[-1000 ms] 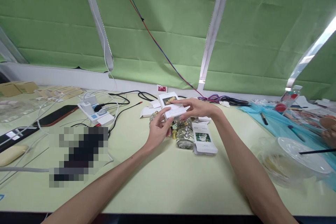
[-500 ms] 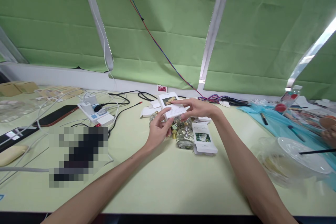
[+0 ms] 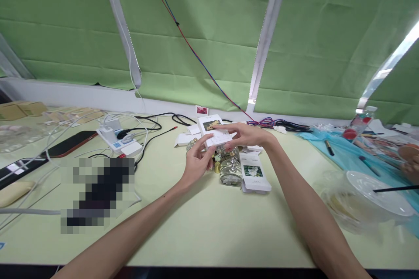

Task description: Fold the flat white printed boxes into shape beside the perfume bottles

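Both hands grip a small white carton printed with yellow flowers, tilted above a cluster of glass bottles. My left hand is closed on its lower left side. My right hand is closed on its right side, with fingers lying across the front. Just below are clear glass bottles and a gold cap, partly hidden by the hands. To their right lies a white carton with white flowers, its end flap open. More white carton pieces lie behind my left hand.
At left are a power strip with tangled cables and a dark phone. On the right stand a lidded plastic bowl and a blue plastic sheet. Another person's hand shows at the right edge. A small pink-printed box stands at the back.
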